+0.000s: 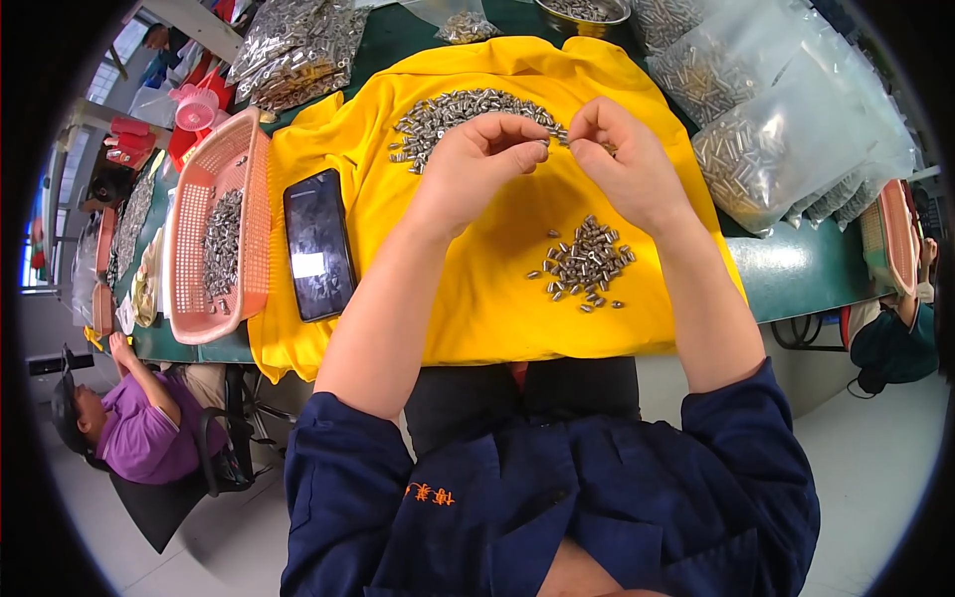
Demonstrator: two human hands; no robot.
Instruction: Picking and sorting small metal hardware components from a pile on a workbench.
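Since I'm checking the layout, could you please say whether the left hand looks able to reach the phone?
Probably yes: the phone lies uncovered on the yellow cloth, and nothing appears to stand between it and the left hand.

From where I stand, left hand hides part of far metal heap. Can't tell what, if anything, right hand holds: too small. Metal bowl cut off at top edge.

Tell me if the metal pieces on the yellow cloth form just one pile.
No, a larger pile and a smaller pile lie apart.
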